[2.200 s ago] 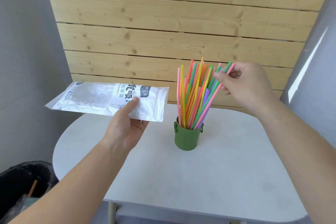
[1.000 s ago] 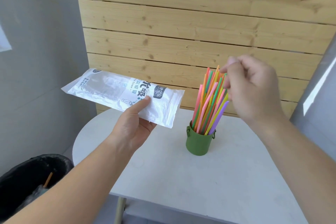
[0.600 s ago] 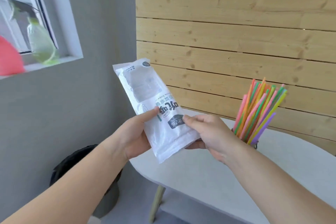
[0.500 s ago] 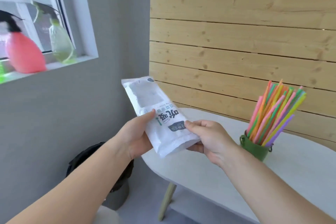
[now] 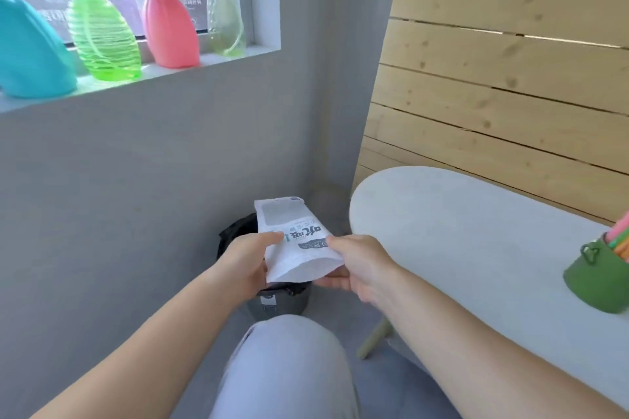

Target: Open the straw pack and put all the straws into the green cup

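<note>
I hold the flat white straw pack (image 5: pixel 292 241) with both hands, above a bin to the left of the table. My left hand (image 5: pixel 246 264) pinches its left edge and my right hand (image 5: pixel 360 265) grips its right edge. The pack looks flat and no straws show in it. The green cup (image 5: pixel 594 279) stands on the white table (image 5: pixel 459 224) at the far right edge of view. Only the lower ends of the coloured straws (image 5: pixel 621 238) show inside it; the rest is cut off by the frame.
A black-lined bin (image 5: pixel 272 296) stands on the floor below the pack, mostly hidden by it and my hands. Several spray bottles (image 5: pixel 168 24) line the window sill at upper left. My knee (image 5: pixel 286 364) is in the foreground. A wooden slat wall (image 5: pixel 503 78) backs the table.
The view has swung left and down, away from the cup. Both hands have carried the pack off the table's left end and lowered it over the bin.
</note>
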`<action>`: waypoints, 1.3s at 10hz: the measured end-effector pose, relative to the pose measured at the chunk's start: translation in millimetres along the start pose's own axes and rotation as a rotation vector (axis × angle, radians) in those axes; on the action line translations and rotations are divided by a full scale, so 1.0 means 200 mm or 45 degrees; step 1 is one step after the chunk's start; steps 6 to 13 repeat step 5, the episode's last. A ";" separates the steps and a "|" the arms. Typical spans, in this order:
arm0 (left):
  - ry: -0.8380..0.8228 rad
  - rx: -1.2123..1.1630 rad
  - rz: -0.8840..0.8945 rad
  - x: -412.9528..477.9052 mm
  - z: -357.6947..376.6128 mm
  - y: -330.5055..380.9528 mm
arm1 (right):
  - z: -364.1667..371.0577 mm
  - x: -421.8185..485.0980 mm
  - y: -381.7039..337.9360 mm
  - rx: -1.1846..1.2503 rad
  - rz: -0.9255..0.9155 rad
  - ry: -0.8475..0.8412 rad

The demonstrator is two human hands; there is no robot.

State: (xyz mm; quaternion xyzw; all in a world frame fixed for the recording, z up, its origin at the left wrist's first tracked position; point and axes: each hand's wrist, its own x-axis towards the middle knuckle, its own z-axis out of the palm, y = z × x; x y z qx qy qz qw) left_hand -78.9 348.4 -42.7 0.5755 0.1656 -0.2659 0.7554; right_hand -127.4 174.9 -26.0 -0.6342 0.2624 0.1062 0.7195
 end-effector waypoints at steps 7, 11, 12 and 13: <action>0.158 0.114 -0.225 0.18 -0.16 -0.20 | 0.11 0.29 0.16 0.034 0.283 0.026; 0.158 0.114 -0.225 0.18 -0.16 -0.20 | 0.11 0.29 0.16 0.034 0.283 0.026; 0.158 0.114 -0.225 0.18 -0.16 -0.20 | 0.11 0.29 0.16 0.034 0.283 0.026; 0.158 0.114 -0.225 0.18 -0.16 -0.20 | 0.11 0.29 0.16 0.034 0.283 0.026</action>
